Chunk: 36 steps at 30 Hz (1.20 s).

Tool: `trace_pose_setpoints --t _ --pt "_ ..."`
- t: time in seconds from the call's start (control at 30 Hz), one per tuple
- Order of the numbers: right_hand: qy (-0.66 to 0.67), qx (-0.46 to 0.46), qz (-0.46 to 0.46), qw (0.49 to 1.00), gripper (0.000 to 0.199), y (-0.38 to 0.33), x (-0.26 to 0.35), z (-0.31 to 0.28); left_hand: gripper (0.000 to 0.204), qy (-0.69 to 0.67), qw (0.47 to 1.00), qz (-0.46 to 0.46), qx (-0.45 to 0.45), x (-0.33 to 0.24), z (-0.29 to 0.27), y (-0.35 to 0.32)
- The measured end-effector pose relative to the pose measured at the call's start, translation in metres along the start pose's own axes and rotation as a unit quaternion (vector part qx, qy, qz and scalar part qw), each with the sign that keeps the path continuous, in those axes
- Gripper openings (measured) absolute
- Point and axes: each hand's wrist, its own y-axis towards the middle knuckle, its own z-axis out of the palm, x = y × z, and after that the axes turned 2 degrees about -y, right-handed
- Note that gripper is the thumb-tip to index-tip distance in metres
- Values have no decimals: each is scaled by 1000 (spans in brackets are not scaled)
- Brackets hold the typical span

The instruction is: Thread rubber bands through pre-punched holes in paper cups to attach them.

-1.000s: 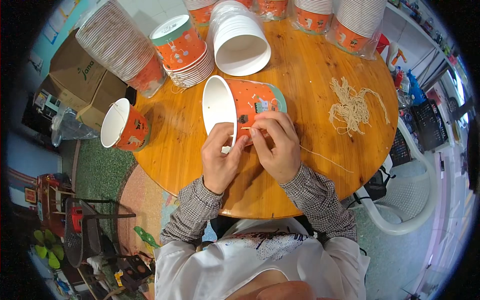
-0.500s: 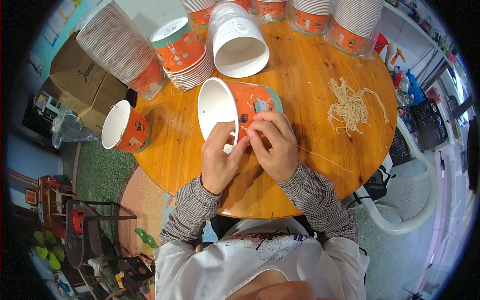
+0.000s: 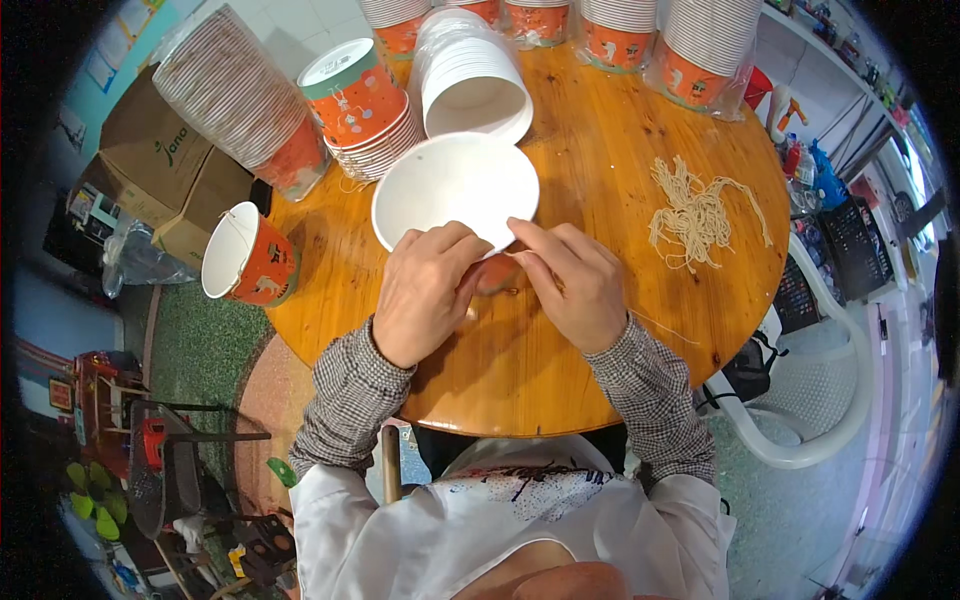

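An orange paper bucket with a white inside (image 3: 455, 190) is tilted on the wooden table, its wide mouth turned up toward me. My left hand (image 3: 425, 290) is closed on the near part of its rim, fingers over the edge. At the rim's near right, my right hand (image 3: 575, 285) pinches a thin beige string between thumb and forefinger. The loose tail of this string (image 3: 665, 328) trails over the table to the right. My fingers hide the spot where string and rim meet. A second orange bucket (image 3: 270, 262), with a string across its mouth, stands to the left.
A pile of beige strings (image 3: 705, 215) lies on the round table (image 3: 600, 390) at the right. Nested bucket stacks (image 3: 470, 90) line its far side, some in clear plastic. A cardboard box (image 3: 165, 160) is at the far left, a white plastic chair (image 3: 850, 390) at the right.
The bucket has turned from lying on its side to mouth up toward me. My left hand has shifted slightly left, my right hand slightly right, both staying at the rim.
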Motion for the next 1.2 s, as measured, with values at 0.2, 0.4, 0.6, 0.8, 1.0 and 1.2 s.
trace_pose_setpoints --t 0.2,0.4,0.6,0.8,1.0,1.2 --pt "28 8 -53 998 25 1 -14 11 12 -196 979 -63 3 5 11 -4" --pt "134 67 28 988 17 2 -7 12 13 -292 943 -161 -18 12 18 -2" --pt "303 114 202 924 18 -2 -6 19 14 -311 945 -84 -53 10 27 -3" --pt "371 47 226 900 17 1 -9 20 28 -311 942 -103 -80 -6 27 -1" --pt "355 -3 223 908 16 -4 -8 20 24 -302 944 -135 4 2 32 13" --pt "364 -26 227 903 15 -7 -13 11 19 -324 934 -144 48 5 38 23"
